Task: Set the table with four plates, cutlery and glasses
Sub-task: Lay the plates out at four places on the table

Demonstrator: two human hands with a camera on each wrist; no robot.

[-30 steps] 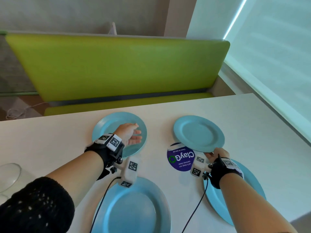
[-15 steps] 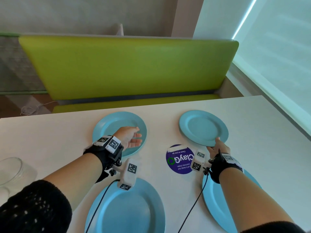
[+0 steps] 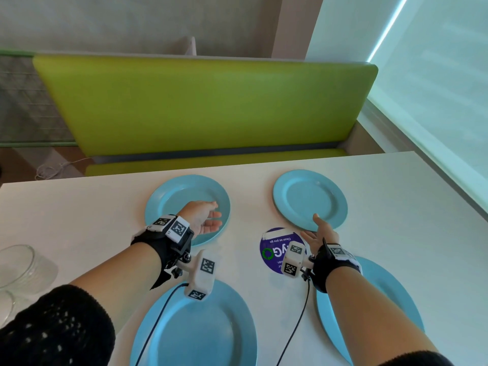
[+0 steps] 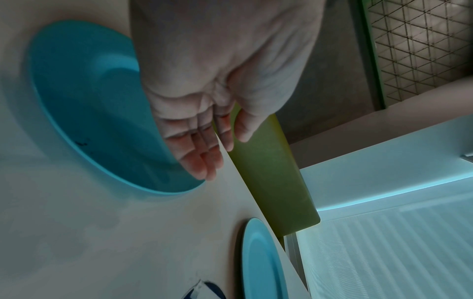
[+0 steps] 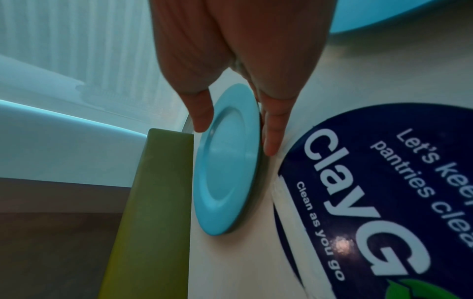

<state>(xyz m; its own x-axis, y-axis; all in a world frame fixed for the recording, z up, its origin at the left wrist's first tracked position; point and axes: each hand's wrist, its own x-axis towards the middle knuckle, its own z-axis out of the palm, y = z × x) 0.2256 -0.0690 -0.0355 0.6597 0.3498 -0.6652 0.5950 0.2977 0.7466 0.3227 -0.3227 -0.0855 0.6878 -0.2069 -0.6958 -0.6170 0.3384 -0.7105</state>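
Four blue plates lie on the white counter [image 3: 396,207]: the far left plate [image 3: 169,196], the far right plate [image 3: 310,199], the near left plate [image 3: 200,331] and the near right plate [image 3: 390,291]. The left hand [image 3: 203,216] hangs over the far left plate, fingers straight and loose, holding nothing. The right hand [image 3: 320,233] is spread, thumb above and fingers beside the far right plate's near rim, gripping nothing. Between the plates a round purple sticker [image 3: 274,249] reads "ClayGo", "Clean as you go", "Let's keep… pantries clean". Clear glasses [image 3: 21,265] stand at the left edge. Behind is a green bench [image 3: 200,107].
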